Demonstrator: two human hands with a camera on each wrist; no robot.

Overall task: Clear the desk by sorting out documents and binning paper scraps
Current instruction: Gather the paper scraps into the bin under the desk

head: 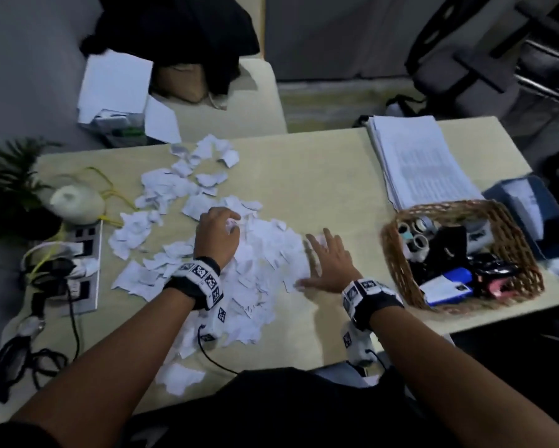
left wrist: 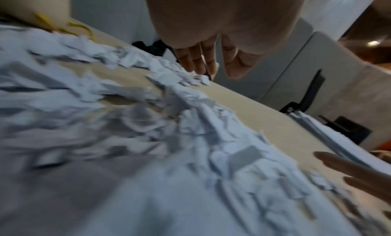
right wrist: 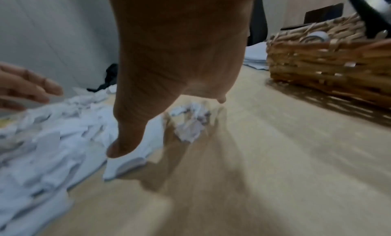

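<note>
A heap of torn white paper scraps (head: 265, 253) (left wrist: 148, 139) (right wrist: 52, 139) covers the middle left of the beige desk (head: 320, 176). More scraps lie scattered toward the far left. My left hand (head: 221, 231) (left wrist: 208, 63) hovers over the heap's far side, fingers bent down onto the scraps, and nothing is clearly gripped. My right hand (head: 328, 265) (right wrist: 169, 72) lies flat with spread fingers against the heap's right edge. A stack of printed documents (head: 417, 160) (left wrist: 338, 139) rests at the far right.
A wicker basket (head: 459, 250) (right wrist: 328, 60) of small items stands right of my right hand, with a blue box (head: 530, 208) behind it. At the left are a power strip (head: 84, 263), cables, a white round object (head: 74, 203) and a plant. Bare desk lies between heap and basket.
</note>
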